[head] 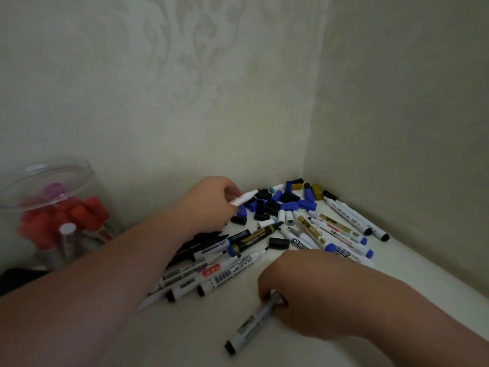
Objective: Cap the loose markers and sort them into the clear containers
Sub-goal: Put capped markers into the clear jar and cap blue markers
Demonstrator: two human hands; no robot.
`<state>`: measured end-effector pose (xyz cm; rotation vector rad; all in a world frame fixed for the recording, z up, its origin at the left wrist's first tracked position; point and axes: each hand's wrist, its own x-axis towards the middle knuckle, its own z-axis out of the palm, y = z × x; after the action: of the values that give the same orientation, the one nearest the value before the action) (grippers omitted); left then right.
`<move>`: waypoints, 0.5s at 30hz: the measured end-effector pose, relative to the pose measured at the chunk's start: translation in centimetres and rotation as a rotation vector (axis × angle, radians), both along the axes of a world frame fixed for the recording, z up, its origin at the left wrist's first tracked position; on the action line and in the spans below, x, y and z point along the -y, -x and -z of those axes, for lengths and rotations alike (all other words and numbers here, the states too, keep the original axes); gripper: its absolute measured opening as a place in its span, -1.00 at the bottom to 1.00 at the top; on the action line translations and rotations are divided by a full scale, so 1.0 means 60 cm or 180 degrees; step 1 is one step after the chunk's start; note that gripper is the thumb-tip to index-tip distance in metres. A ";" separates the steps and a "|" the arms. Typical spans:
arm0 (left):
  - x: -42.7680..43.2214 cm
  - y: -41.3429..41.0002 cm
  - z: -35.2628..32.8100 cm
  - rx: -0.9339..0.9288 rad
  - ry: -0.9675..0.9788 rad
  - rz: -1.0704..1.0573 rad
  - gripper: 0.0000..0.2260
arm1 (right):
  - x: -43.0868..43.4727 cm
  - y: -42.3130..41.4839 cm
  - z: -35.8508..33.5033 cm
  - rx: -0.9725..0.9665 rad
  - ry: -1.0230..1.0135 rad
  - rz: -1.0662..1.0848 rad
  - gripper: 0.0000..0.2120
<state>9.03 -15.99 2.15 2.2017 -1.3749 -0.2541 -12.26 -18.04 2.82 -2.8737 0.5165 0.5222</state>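
A white marker (244,197) is pinched in the fingers of the left hand (209,201), its tip pointing into a heap of loose blue and black caps (289,206) near the corner of the walls. Nearer the camera, the right hand (304,284) curls round the upper end of a grey-barrelled marker (252,323), whose black end rests on the white table (211,327). Between the two hands lie scattered markers (238,245), some capped, some bare-tipped, partly under the left forearm. Well apart at the far left stands a clear container (31,181) holding red-capped markers (87,210).
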 end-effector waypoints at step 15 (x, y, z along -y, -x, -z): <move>0.008 0.001 0.031 0.0443 -0.0025 0.0147 -0.88 | 0.006 -0.026 0.037 0.0435 0.0244 0.0237 -0.75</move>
<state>8.94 -16.47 0.28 2.2322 -1.5025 -0.1248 -10.73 -18.42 0.58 -2.9219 0.6304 0.2978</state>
